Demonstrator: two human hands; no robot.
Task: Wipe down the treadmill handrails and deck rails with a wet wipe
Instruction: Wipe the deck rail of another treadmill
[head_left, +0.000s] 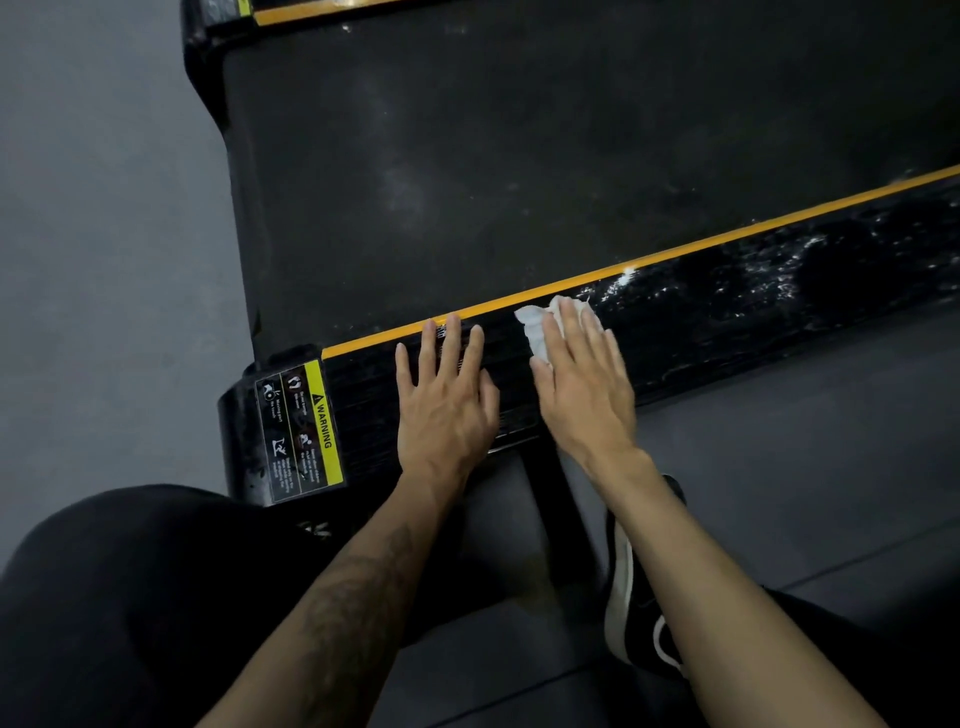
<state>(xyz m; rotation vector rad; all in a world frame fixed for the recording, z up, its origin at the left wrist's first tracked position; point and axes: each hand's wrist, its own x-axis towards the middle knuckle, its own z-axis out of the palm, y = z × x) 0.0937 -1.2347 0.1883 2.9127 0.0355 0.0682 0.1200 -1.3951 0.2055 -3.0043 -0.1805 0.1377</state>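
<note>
A black treadmill deck rail (727, 291) with a yellow stripe along its inner edge runs from the lower left to the upper right. Wet streaks glisten on its right part. My right hand (582, 384) lies flat on the rail with straight fingers and presses a crumpled white wet wipe (537, 327) onto it. The wipe sticks out to the left of and beyond the fingers. My left hand (447, 400) rests flat on the same rail just to the left, fingers spread, holding nothing.
The dark running belt (493, 156) lies beyond the rail. A yellow-and-black warning label (301, 431) covers the rail's end cap. Grey floor (104, 234) spreads to the left. My black trouser knee (130, 597) and a black shoe (634, 597) are below.
</note>
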